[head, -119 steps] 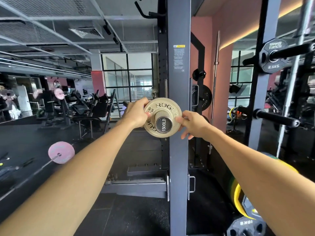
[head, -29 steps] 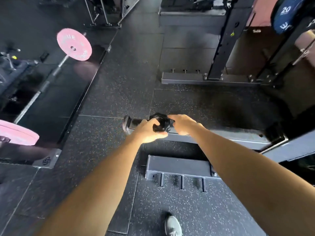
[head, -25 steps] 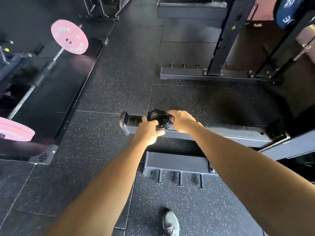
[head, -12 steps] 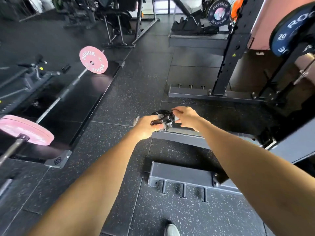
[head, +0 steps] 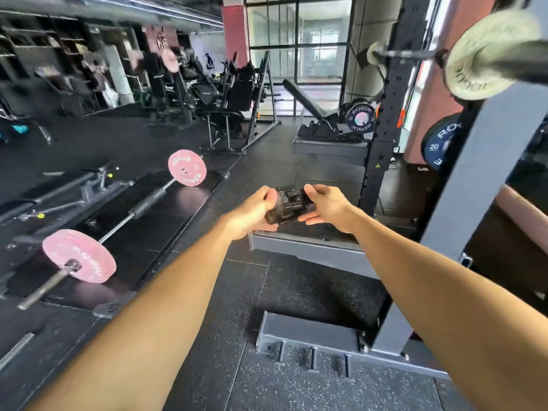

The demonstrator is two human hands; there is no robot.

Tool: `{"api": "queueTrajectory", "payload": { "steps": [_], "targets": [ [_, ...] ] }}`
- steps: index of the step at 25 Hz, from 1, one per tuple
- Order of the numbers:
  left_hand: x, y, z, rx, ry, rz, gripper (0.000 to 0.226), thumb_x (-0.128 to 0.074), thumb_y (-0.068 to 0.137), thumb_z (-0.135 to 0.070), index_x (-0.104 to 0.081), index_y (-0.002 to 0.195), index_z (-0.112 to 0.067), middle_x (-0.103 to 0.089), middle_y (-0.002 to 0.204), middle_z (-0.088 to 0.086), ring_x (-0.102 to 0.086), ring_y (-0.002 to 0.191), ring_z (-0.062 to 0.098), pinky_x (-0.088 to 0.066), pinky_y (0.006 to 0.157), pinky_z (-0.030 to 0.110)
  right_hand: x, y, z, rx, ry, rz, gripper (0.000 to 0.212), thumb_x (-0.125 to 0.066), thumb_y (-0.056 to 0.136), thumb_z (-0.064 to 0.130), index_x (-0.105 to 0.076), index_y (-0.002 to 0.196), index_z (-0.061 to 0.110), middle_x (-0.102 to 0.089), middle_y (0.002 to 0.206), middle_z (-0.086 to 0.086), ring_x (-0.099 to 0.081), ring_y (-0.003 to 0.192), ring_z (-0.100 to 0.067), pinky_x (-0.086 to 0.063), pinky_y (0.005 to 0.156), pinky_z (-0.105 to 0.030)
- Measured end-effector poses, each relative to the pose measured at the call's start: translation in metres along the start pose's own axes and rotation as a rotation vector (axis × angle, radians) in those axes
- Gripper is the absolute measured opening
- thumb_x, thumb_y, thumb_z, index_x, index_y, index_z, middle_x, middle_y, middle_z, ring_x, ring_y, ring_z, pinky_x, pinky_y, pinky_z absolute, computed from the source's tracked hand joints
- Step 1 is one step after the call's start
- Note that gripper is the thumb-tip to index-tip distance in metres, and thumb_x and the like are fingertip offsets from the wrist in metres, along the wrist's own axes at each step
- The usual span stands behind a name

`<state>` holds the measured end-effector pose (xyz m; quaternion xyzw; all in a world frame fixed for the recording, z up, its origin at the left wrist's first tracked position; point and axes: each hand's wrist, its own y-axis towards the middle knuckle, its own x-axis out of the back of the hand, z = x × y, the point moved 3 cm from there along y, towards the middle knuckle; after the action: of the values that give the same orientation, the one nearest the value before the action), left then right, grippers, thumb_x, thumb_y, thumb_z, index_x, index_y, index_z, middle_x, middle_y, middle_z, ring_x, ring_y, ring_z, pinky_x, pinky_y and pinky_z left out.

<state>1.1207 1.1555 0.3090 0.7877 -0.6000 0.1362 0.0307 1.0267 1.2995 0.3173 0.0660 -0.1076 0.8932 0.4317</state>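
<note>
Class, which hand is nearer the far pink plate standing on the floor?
Left. The left hand holds the black clamp to the right of the far pink plate; the right hand grips the clamp's other side, farther right.

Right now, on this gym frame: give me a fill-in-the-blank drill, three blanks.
1. The left hand and the right hand together grip a plastic barbell clamp coloured ___.
2. The round Rogue plates on the steel barbell lying on the floor are ___.
3. The blue round plate stored on the rack shows the number ___.

Missing words: black; pink; 20
</note>
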Motion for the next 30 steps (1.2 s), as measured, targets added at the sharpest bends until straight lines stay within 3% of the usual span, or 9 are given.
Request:
{"api": "queueTrajectory", "payload": {
  "steps": [1, 3, 5, 8, 10, 15, 18, 23, 30],
  "targets": [
    [-0.002, -0.019, -0.014, 0.008, -0.095, 0.02, 0.019, -0.035, 0.105, -0.037, -0.049, 0.101, -0.025, -0.054, 0.122, 0.002, -0.06, 0.113, 0.027, -0.047, 0.1, 0.052, 0.001, -0.022, 0.015, 0.02, 0.0, -0.005, 0.038, -0.042, 0.102, 0.033, -0.046, 0.133, 0.012, -0.061, 0.122, -0.016, -0.068, 0.076, -0.034, -0.058, 0.071, -0.038],
    [-0.003, -0.051, -0.044, 0.053, -0.22, 0.054, 0.042, -0.034, 0.102, -0.045, -0.044, 0.131, -0.016, -0.053, 0.137, 0.006, -0.057, 0.122, 0.03, -0.049, 0.095, 0.049, 0.004, -0.063, 0.047, 0.054, 0.026, -0.023, 0.041, -0.046, 0.101, 0.031, -0.044, 0.135, 0.01, -0.064, 0.109, -0.015, -0.066, 0.071, -0.032, -0.059, 0.076, -0.042],
    [-0.003, -0.083, -0.077, 0.062, -0.283, 0.075, 0.056, -0.031, 0.101, -0.049, -0.039, 0.143, -0.014, -0.049, 0.144, 0.015, -0.053, 0.126, 0.033, -0.05, 0.09, 0.047, 0.008, -0.1, 0.079, 0.098, 0.033, -0.037, 0.043, -0.049, 0.099, 0.03, -0.044, 0.136, 0.008, -0.065, 0.093, -0.012, -0.066, 0.068, -0.031, -0.059, 0.075, -0.044],
    [-0.004, -0.123, -0.125, 0.047, -0.284, 0.064, 0.057, -0.028, 0.1, -0.055, -0.053, 0.13, -0.013, -0.054, 0.137, 0.017, -0.059, 0.113, 0.03, -0.05, 0.08, 0.042, 0.016, -0.145, 0.121, 0.18, 0.014, -0.074, 0.047, -0.051, 0.099, 0.033, -0.046, 0.134, 0.002, -0.063, 0.083, -0.009, -0.066, 0.06, -0.027, -0.06, 0.063, -0.039],
    [-0.013, -0.154, -0.152, 0.017, -0.221, 0.075, 0.061, -0.03, 0.096, -0.063, -0.057, 0.125, -0.017, -0.061, 0.129, 0.013, -0.064, 0.105, 0.026, -0.051, 0.074, 0.039, 0.022, -0.178, 0.139, 0.24, -0.012, -0.095, 0.049, -0.051, 0.098, 0.035, -0.047, 0.132, -0.001, -0.063, 0.077, -0.01, -0.066, 0.058, -0.026, -0.061, 0.063, -0.039],
    [-0.046, -0.216, -0.189, 0.005, -0.086, 0.096, 0.059, -0.045, 0.091, -0.065, -0.058, 0.127, -0.02, -0.067, 0.12, 0.009, -0.066, 0.095, 0.021, -0.053, 0.074, 0.034, 0.037, -0.253, 0.15, 0.303, -0.035, -0.135, 0.049, -0.051, 0.097, 0.039, -0.051, 0.127, 0.0, -0.062, 0.083, -0.01, -0.064, 0.054, -0.026, -0.06, 0.058, -0.037],
    [-0.079, -0.247, -0.197, 0.01, -0.09, 0.142, 0.058, -0.045, 0.092, -0.062, -0.056, 0.13, -0.019, -0.067, 0.115, 0.008, -0.066, 0.089, 0.02, -0.055, 0.074, 0.033, 0.056, -0.297, 0.141, 0.296, -0.04, -0.163, 0.044, -0.054, 0.096, 0.039, -0.054, 0.121, 0.003, -0.058, 0.076, -0.005, -0.065, 0.047, -0.022, -0.06, 0.052, -0.035],
    [-0.136, -0.281, -0.218, -0.016, -0.102, 0.219, 0.055, -0.042, 0.093, -0.062, -0.059, 0.125, -0.02, -0.068, 0.118, 0.008, -0.066, 0.089, 0.019, -0.054, 0.078, 0.032, 0.099, -0.364, 0.136, 0.319, -0.087, -0.22, 0.041, -0.053, 0.096, 0.039, -0.056, 0.104, -0.001, -0.063, 0.064, -0.012, -0.066, 0.05, -0.025, -0.061, 0.058, -0.04],
    [-0.211, -0.297, -0.248, -0.063, -0.146, 0.33, 0.062, -0.046, 0.09, -0.067, -0.062, 0.124, -0.017, -0.069, 0.107, 0.005, -0.066, 0.083, 0.017, -0.054, 0.068, 0.029, 0.166, -0.433, 0.135, 0.342, -0.137, -0.359, 0.055, -0.055, 0.094, 0.043, -0.054, 0.122, -0.004, -0.066, 0.06, -0.015, -0.068, 0.048, -0.021, -0.061, 0.056, -0.033]
  ]
}}
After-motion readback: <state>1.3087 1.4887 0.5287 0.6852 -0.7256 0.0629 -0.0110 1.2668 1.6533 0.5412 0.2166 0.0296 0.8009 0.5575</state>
